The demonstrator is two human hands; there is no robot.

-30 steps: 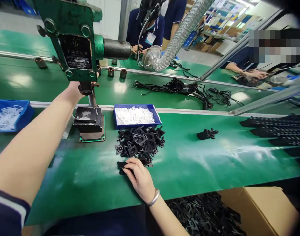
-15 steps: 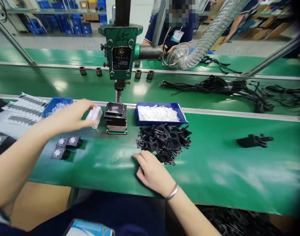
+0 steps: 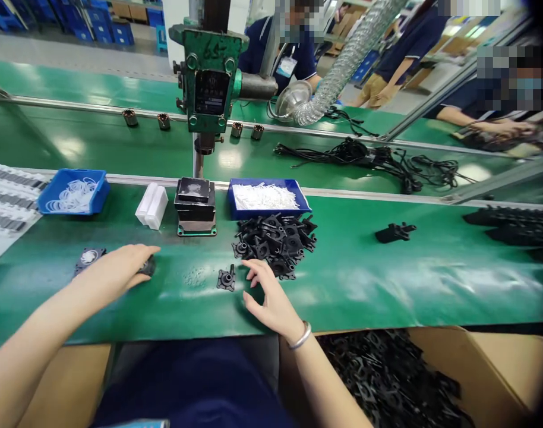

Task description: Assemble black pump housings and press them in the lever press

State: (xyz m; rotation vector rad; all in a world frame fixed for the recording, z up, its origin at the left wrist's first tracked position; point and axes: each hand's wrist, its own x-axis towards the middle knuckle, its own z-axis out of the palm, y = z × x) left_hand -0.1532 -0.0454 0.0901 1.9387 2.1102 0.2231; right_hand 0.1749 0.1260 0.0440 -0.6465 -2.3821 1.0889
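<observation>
My left hand (image 3: 120, 267) lies palm down on the green table, fingers together, covering small black square parts; one with a white ring (image 3: 88, 258) shows to its left. My right hand (image 3: 268, 295) rests open on the table with fingers spread, just below a heap of black plastic parts (image 3: 275, 239). A single black flanged part (image 3: 227, 278) stands on the table just left of my right fingers, not touched. The green hand press (image 3: 209, 77) with its black die block (image 3: 195, 205) stands behind, between my hands.
A blue tray of white strips (image 3: 265, 196) sits behind the heap. A blue bin of white rings (image 3: 73, 190) and white blocks (image 3: 152, 205) are at left. A cardboard box of black parts (image 3: 387, 380) is at lower right. Other people work across the conveyor.
My left hand has come down from near the white blocks onto the black parts at left. My right hand has spread open, and a single black part now stands beside it.
</observation>
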